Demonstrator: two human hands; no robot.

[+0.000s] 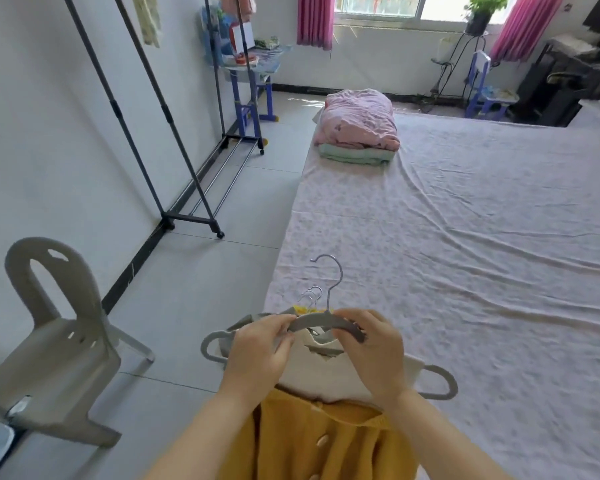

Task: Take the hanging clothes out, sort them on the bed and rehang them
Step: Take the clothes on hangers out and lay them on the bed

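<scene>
Crosswise, left hand and right hand pinch hanger, hook pointing away.

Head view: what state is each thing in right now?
grey hanger, held up in both hands
left hand, pinching one end of it
right hand, gripping the other arm
white garment, lying flat beneath it
yellow cardigan, partly under the white garment
bedding, folded, stacked on the bed
curtains, drawn open
</scene>
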